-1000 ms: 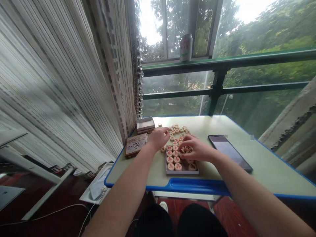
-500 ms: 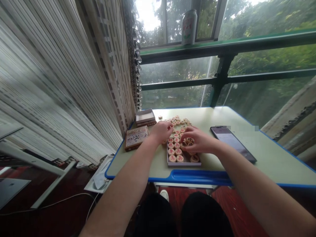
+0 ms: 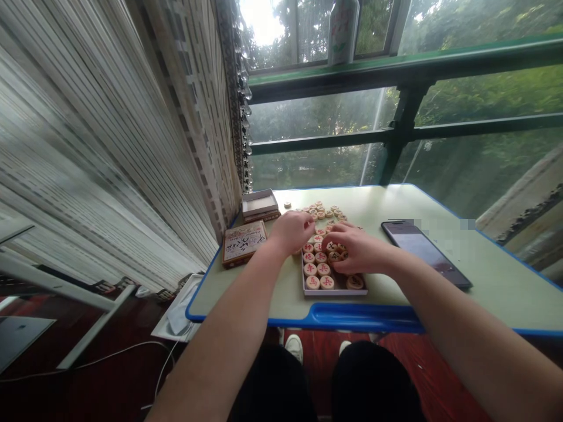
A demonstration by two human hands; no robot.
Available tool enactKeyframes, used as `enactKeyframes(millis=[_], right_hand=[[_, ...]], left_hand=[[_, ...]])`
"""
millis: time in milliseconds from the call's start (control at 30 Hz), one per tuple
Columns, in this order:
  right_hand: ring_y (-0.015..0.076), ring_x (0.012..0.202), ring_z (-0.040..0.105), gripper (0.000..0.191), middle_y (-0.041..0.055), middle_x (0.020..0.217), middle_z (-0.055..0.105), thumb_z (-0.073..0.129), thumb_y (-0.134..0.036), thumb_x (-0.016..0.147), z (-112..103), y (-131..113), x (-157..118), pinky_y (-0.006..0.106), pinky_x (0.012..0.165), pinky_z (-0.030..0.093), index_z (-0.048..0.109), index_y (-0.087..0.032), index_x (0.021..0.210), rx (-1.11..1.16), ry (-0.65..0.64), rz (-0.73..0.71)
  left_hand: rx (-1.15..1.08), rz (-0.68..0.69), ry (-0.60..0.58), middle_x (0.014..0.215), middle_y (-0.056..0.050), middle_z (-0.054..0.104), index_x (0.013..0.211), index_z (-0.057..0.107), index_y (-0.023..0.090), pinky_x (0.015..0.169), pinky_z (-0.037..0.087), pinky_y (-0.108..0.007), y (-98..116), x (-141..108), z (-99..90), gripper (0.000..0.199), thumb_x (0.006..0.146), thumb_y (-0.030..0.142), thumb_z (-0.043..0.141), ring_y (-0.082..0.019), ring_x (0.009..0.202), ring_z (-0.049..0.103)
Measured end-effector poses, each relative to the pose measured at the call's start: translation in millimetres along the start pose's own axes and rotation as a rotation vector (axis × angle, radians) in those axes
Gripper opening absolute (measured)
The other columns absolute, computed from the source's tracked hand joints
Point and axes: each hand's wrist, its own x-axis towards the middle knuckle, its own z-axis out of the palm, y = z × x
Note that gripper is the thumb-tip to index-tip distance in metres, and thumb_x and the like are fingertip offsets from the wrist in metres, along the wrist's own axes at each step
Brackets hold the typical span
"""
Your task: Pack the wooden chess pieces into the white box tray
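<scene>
A shallow box point(image 3: 335, 292) of round wooden chess pieces lies near the table's front edge. Red-marked pieces point(image 3: 324, 269) fill its left columns, and a dark-marked piece point(image 3: 355, 282) sits at its front right corner. My right hand point(image 3: 354, 249) is over the box's right side, fingers curved down around pieces there; whether one is gripped is unclear. At the box's back left, my left hand point(image 3: 295, 230) hovers with fingers curled together, their tips partly hidden. Several loose pieces point(image 3: 320, 210) are scattered behind the box.
A printed box lid point(image 3: 243, 242) and an open grey box point(image 3: 259, 202) stand on the table's left. A phone point(image 3: 424, 252) lies at the right. A blue tray ledge point(image 3: 365, 316) runs along the front edge. A can point(image 3: 343, 32) stands on the window rail.
The view has shifted slightly. My right hand's fingers have moved a little over the box's right side, showing more dark-marked pieces. My left hand remains near the back left of the box.
</scene>
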Motion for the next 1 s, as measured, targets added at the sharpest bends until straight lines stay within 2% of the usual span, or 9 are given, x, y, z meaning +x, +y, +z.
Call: enactKeyframes(millis=[333,633,1000], right_hand=[[0.0286,0.101,0.047,0.040,0.0077,0.099,0.056,0.063,-0.022,0.060,0.8,0.4,1.5,0.042,0.088,0.040,0.062,-0.024,0.099,-0.014,0.001,-0.009],[0.0245,0.093,0.050,0.020,0.0061,0.092,0.056,0.062,-0.033,0.069,-6.4,6.3,-1.4,0.038,0.082,0.041,0.062,-0.022,0.085,0.032,-0.019,-0.011],[0.0229,0.090,0.050,0.016,0.0061,0.090,0.055,0.060,-0.031,0.073,-8.1,-0.3,0.6,0.037,0.081,0.041,0.066,-0.022,0.084,0.039,-0.058,-0.018]], left_hand=[[-0.035,-0.092,-0.096,0.079,-0.006,0.069,0.086,0.070,0.017,0.067,0.045,-0.028,-0.8,0.0,-6.0,0.029,0.084,0.034,0.047,-0.018,0.072,0.060],[-0.003,-0.104,-0.120,0.080,-0.007,0.069,0.088,0.070,0.016,0.066,0.046,-0.027,-1.4,-2.0,-4.7,0.031,0.084,0.035,0.046,-0.018,0.073,0.061],[0.027,-0.159,-0.202,0.086,-0.006,0.070,0.093,0.070,0.019,0.067,0.046,-0.026,0.5,-0.9,-6.8,0.030,0.083,0.036,0.048,-0.018,0.077,0.061]])
